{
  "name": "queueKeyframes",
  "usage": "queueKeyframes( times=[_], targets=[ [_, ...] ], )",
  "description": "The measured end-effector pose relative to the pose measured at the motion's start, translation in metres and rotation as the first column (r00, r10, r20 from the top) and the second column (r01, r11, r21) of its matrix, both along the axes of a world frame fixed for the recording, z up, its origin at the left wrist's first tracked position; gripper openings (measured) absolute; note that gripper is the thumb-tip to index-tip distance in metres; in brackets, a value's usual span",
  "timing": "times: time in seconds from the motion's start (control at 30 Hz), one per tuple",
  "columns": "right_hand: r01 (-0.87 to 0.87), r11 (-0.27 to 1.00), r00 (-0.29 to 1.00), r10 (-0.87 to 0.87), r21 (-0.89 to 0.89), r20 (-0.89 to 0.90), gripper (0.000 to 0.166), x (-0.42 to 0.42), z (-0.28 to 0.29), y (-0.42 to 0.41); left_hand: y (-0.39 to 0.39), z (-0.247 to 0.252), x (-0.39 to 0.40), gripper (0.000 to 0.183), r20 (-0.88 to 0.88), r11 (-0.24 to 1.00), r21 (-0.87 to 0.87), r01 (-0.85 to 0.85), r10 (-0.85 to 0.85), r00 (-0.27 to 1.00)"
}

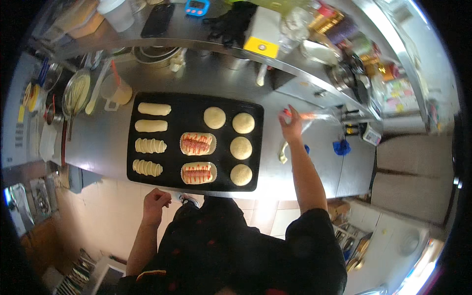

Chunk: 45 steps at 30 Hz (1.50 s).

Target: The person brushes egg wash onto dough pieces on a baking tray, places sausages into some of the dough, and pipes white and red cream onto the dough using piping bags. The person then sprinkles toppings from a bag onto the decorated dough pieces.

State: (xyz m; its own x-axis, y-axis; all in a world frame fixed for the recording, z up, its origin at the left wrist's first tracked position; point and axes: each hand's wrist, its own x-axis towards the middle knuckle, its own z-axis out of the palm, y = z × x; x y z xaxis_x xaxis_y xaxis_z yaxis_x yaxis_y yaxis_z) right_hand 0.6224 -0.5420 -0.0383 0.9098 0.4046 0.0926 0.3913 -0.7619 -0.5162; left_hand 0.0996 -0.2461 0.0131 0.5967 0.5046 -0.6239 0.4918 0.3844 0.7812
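A black baking tray (177, 110) lies on the steel worktop (103, 147). Two plain dough rolls (151, 125) and two with piped cream-coloured stripes (150, 146) line its left side. Two topped buns in paper cases (198, 143), streaked with red sauce, sit in the middle, and several round buns (241, 148) are at the right. My right hand (291, 123) is beyond the tray's right edge, its fingertips at the red end of a clear bag with orange-red contents (313, 115); whether they grip it is unclear. My left hand (157, 202), loosely curled and holding nothing visible, hangs before the worktop's front edge.
A steel shelf (199, 44) crosses the back, bearing a blue timer (197, 7), black gloves (232, 24) and a box. At left stand a bowl with a whisk (76, 92) and a measuring jug (117, 92). A piping bag or cloth strip (283, 153) lies near my right forearm.
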Motion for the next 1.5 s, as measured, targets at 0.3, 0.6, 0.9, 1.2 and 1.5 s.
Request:
queueKeyframes(
  times=[0.3, 0.6, 0.9, 1.2, 1.5],
  targets=[
    [-0.173, 0.944, 0.977, 0.201, -0.281, 0.075, 0.059, 0.225, -0.143, 0.165, -0.021, -0.023, -0.029, 0.034, -0.274, 0.841, -0.34, -0.422, 0.341, 0.9],
    [0.634, 0.409, 0.593, 0.289, 0.657, -0.752, 0.026, 0.151, -0.047, 0.235, -0.023, -0.099, 0.019, 0.035, -0.23, 0.604, -0.377, -0.702, 0.674, 0.702],
    [0.628, 0.418, 0.593, 0.289, 0.656, -0.751, 0.023, 0.139, -0.037, 0.235, -0.03, -0.114, 0.025, 0.022, -0.162, 0.59, -0.27, -0.761, 0.751, 0.64],
    [0.703, 0.474, 0.54, 0.129, 0.529, -0.832, 0.032, 0.149, -0.085, 0.086, -0.025, -0.118, 0.025, 0.025, -0.24, 0.55, -0.181, -0.815, 0.779, 0.579],
    [0.713, 0.637, 0.562, -0.27, 0.293, -0.782, 0.032, 0.017, -0.036, -0.113, -0.021, -0.131, 0.019, 0.03, -0.141, 0.579, -0.252, -0.775, 0.771, 0.621]
  ],
)
